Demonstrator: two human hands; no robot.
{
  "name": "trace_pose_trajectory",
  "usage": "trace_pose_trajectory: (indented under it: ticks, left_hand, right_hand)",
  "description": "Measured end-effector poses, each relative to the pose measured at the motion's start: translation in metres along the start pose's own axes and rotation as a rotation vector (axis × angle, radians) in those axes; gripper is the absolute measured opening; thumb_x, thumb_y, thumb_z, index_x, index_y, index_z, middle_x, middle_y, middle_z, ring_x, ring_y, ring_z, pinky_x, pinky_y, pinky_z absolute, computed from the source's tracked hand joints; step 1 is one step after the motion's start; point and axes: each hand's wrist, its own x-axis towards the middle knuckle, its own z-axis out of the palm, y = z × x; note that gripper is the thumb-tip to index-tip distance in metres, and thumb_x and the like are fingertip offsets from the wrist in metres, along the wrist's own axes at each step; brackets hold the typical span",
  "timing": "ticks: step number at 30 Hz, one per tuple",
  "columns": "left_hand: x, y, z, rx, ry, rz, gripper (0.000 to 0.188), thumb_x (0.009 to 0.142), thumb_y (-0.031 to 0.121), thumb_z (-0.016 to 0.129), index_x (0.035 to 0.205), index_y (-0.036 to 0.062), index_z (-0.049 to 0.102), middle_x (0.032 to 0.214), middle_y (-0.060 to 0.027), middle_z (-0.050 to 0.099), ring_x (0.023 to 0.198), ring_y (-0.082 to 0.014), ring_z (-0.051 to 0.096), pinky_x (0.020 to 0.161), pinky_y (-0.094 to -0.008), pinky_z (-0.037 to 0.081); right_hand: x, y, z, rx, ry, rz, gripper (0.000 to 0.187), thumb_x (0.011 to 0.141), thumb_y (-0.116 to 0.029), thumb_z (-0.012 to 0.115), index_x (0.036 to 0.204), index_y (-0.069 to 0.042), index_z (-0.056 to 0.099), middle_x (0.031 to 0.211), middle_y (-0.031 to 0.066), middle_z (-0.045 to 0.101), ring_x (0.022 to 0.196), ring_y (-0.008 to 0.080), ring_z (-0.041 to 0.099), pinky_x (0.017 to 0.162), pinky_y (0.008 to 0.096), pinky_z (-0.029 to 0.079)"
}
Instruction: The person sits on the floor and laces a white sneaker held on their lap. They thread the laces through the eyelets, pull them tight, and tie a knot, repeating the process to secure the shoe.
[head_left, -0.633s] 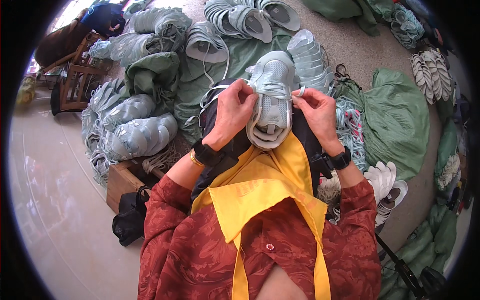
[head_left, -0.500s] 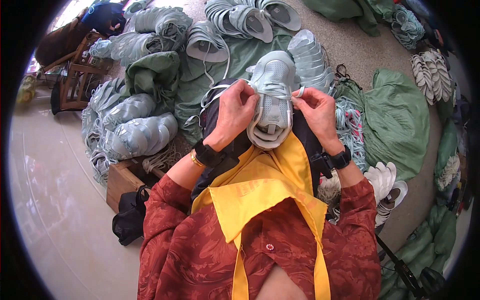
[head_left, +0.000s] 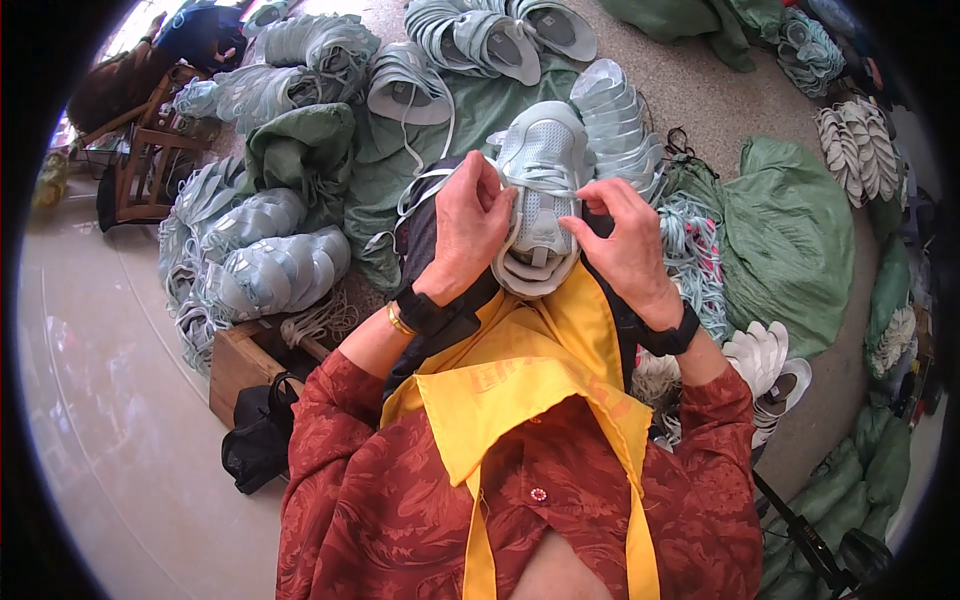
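A pale grey-blue sneaker upper [head_left: 541, 150] rests between my knees, toe pointing away, its opening toward me. Flat pale laces [head_left: 548, 178] cross its front over the tongue. At its left edge my left hand [head_left: 468, 222] is closed, thumb and forefinger pinching a lace; a loose loop of lace [head_left: 425, 183] hangs beyond the knuckles. My right hand [head_left: 622, 245] grips the right eyelet edge, thumb on the front side and curled fingers by the outer side. Whether a lace end is in the right fingers is hidden.
Stacked pale shoe uppers [head_left: 285, 272] lie to the left, beside a wooden box [head_left: 238, 372] and a black bag [head_left: 258, 437]. More uppers [head_left: 470, 38] sit ahead on green cloth. Right of me are a green sack [head_left: 785, 250], bundled laces [head_left: 692, 255] and white shoe parts [head_left: 757, 355].
My right hand has lowered its raised lace pinch and moved left onto the shoe's eyelet edge. My left hand stays nearly where it was, still pinching a lace.
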Motion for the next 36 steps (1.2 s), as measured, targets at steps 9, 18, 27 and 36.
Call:
trace_pose_trajectory:
  ticks: [9, 18, 27, 36]
  left_hand:
    - [0.001, 0.000, 0.000, 0.011, -0.020, 0.106, 0.016, 0.084, -0.003, 0.073, 0.088, 0.0007, 0.058, 0.076, -0.0053, 0.055, 0.062, -0.0143, 0.053, 0.059, -0.0295, 0.045]
    - [0.000, -0.005, 0.000, 0.027, -0.055, 0.173, 0.016, 0.085, 0.001, 0.073, 0.089, -0.0011, 0.058, 0.080, -0.0095, 0.058, 0.065, -0.0202, 0.058, 0.061, -0.0330, 0.048]
    - [-0.008, 0.001, -0.008, 0.233, -0.151, 0.257, 0.033, 0.080, 0.010, 0.075, 0.103, -0.0005, 0.053, 0.092, -0.0158, 0.056, 0.082, -0.0335, 0.060, 0.073, -0.0428, 0.051]
    - [-0.012, 0.007, -0.003, 0.345, -0.129, 0.247, 0.028, 0.083, 0.008, 0.066, 0.105, -0.0034, 0.052, 0.096, -0.0211, 0.057, 0.095, -0.0404, 0.059, 0.084, -0.0480, 0.049]
  right_hand:
    - [0.003, -0.003, -0.001, 0.019, -0.079, 0.230, 0.015, 0.082, -0.001, 0.070, 0.096, 0.001, 0.064, 0.087, 0.0156, 0.066, 0.078, 0.0324, 0.068, 0.072, 0.0413, 0.055]
    - [0.002, -0.012, 0.007, -0.497, -0.213, -0.151, 0.013, 0.080, 0.007, 0.062, 0.091, 0.002, 0.062, 0.097, 0.0182, 0.057, 0.095, 0.0353, 0.062, 0.083, 0.0411, 0.055]
    - [0.021, 0.001, -0.011, -0.272, -0.326, -0.240, 0.015, 0.083, 0.003, 0.067, 0.094, 0.000, 0.057, 0.099, 0.0165, 0.055, 0.097, 0.0350, 0.060, 0.082, 0.0423, 0.053]
    - [0.018, -0.002, -0.002, -0.327, -0.218, -0.254, 0.014, 0.087, 0.000, 0.068, 0.094, 0.000, 0.056, 0.097, 0.0141, 0.053, 0.095, 0.0348, 0.060, 0.081, 0.0425, 0.052]
